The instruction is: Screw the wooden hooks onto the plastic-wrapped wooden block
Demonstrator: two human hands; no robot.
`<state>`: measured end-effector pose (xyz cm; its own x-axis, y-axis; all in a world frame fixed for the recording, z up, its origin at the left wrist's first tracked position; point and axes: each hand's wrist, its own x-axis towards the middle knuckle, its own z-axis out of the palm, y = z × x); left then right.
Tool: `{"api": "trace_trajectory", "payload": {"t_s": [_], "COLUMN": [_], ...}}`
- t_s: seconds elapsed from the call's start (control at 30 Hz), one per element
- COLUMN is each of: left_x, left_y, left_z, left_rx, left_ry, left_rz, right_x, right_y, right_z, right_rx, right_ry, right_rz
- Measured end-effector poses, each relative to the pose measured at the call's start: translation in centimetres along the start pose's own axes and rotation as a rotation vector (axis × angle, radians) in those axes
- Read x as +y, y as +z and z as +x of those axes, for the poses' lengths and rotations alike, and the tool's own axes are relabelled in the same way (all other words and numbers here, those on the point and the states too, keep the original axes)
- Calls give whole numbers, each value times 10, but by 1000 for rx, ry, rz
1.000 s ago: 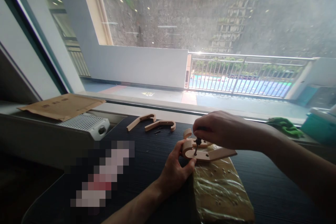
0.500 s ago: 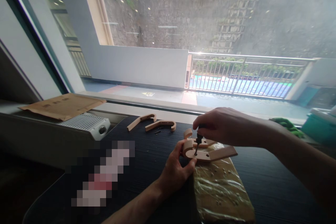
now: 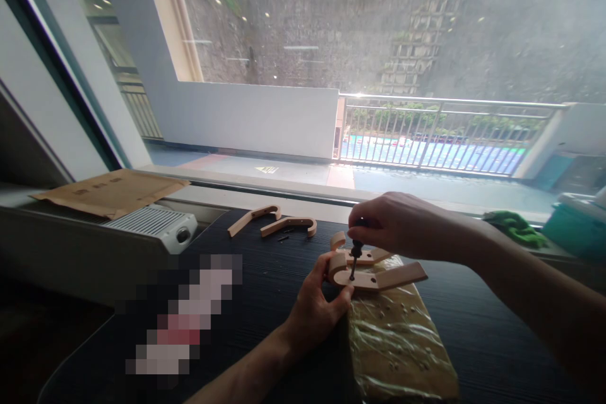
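My right hand [image 3: 379,221] is closed round the dark handle of a screwdriver [image 3: 356,252], held upright. Its tip sits at a hole near the curled end of a wooden hook [image 3: 402,276]. My left hand [image 3: 317,300] grips that curled end, thumb along the near edge and fingers behind. The hook lies across a board wrapped in clear plastic film [image 3: 398,334], which has several small holes in its face. Just behind is a second wooden hook [image 3: 364,256], also on the board and partly hidden by the front one.
Two loose wooden hooks [image 3: 254,219] [image 3: 291,225] lie on the dark table [image 3: 265,278], with small dark screws [image 3: 283,238] beside them. Brown paper [image 3: 113,192] rests on a radiator at left. A green cloth [image 3: 514,229] and teal container [image 3: 575,224] stand by the window at right.
The right hand and screwdriver are turned very slightly, with the tip still at the same hole. The left hand keeps its hold on the hook. The whole view has shifted a little.
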<state>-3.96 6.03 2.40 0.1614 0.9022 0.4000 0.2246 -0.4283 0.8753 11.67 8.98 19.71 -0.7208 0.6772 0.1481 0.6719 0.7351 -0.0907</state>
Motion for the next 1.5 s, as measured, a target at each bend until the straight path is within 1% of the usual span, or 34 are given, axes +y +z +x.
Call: {"api": "trace_trajectory", "payload": {"t_s": [0.13, 0.23, 0.47, 0.6, 0.77, 0.87, 0.97, 1.03, 1.2, 1.3, 1.4, 1.5], "left_x": [1, 2, -1, -1, -1, -1, -1, -1, -1, -1, -1, 1], "left_y": [0, 0, 0, 0, 0, 0, 0, 0, 1, 1, 1, 0], "left_z": [0, 0, 0, 0, 0, 0, 0, 0, -1, -1, -1, -1], "left_rx": [-10, -11, -1, 2, -7, -4, 1, -2, 9, 6, 2, -3], "left_ry": [-23, -33, -11, 11, 2, -2, -5, -10, -9, -4, -6, -12], "left_rz": [-1, -3, 2, -9, -22, -20, -18, -15, 12, 8, -3, -13], "right_x": [-1, -2, 0, 2, 0, -3, -5, -4, 0, 0, 0, 1], "right_y": [-5, -4, 3, 4, -5, -11, -12, -9, 0, 1, -4, -10], "right_z": [-4, -4, -1, -1, -4, -5, -4, -2, 0, -1, -3, -5], "right_rx": [-55, -74, -34, -12, -54, -75, -95, -76, -19, 1, -21, -55], "right_ry": [-53, -76, 1, 55, 19, -24, -53, -60, -10, 18, 26, 27], "right_rz": [-8, 11, 77, 67, 31, 65, 112, 111, 75, 53, 40, 74]}}
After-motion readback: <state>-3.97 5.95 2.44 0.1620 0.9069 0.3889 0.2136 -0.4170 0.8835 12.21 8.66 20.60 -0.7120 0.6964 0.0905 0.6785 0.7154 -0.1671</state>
